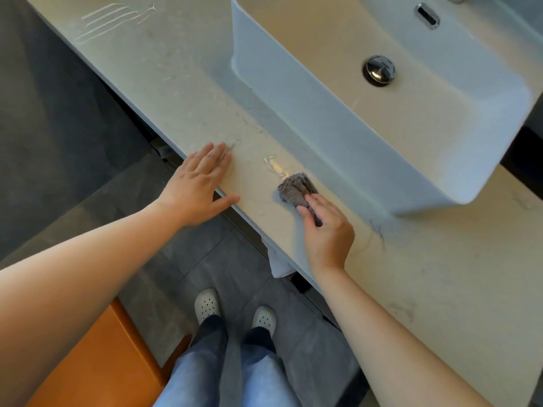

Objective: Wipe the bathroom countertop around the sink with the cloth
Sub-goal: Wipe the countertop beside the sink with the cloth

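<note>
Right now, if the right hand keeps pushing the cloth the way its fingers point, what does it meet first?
The right hand points up-left along the countertop. The cloth would first cross the wet streak; beyond that the way looks free, passing beside the sink wall, though depth is unclear.

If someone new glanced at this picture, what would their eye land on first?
Probably the right hand pressing a grey cloth on the pale countertop just in front of the white sink. The left hand lies flat at the counter's edge.
</note>
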Tool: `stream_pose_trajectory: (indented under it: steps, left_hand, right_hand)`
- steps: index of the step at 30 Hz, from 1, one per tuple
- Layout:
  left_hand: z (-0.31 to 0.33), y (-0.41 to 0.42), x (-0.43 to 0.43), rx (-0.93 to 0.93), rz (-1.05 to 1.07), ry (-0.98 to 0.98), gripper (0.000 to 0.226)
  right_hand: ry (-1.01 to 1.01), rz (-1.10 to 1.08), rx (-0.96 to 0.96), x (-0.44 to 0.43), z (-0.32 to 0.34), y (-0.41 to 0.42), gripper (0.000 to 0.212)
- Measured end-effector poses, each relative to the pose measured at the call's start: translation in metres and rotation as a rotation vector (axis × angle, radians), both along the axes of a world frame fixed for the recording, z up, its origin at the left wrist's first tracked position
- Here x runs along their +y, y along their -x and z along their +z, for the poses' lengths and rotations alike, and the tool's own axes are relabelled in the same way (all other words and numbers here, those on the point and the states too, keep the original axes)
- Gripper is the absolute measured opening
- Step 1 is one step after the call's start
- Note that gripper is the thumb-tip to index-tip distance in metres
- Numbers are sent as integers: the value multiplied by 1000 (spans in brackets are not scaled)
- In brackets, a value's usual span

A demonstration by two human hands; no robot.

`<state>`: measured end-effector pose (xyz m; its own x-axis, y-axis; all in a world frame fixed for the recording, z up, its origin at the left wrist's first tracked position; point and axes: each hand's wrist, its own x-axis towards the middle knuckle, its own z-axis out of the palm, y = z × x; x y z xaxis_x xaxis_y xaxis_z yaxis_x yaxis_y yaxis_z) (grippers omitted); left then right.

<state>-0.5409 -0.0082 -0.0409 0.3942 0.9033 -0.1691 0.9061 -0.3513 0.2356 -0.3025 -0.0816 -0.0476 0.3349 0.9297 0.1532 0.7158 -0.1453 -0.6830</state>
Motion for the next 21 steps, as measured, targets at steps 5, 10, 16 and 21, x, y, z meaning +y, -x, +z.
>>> stream_pose_trajectory:
  steps: [5,10,16,21]
  left_hand:
    - [1,9,6,0,-46,-9,81]
    - [0,9,7,-18,-37,-9,81]
    - [0,10,7,-21,-45,-7,80]
    - [-1,10,7,-21,-50,-20,80]
  right_hand:
    - [9,63,-29,-27,5,23,26]
    - [180,87,166,-45,22,38,26]
    - [100,-128,320,-1,56,14,29]
    - [25,-173,93,52,44,-14,27]
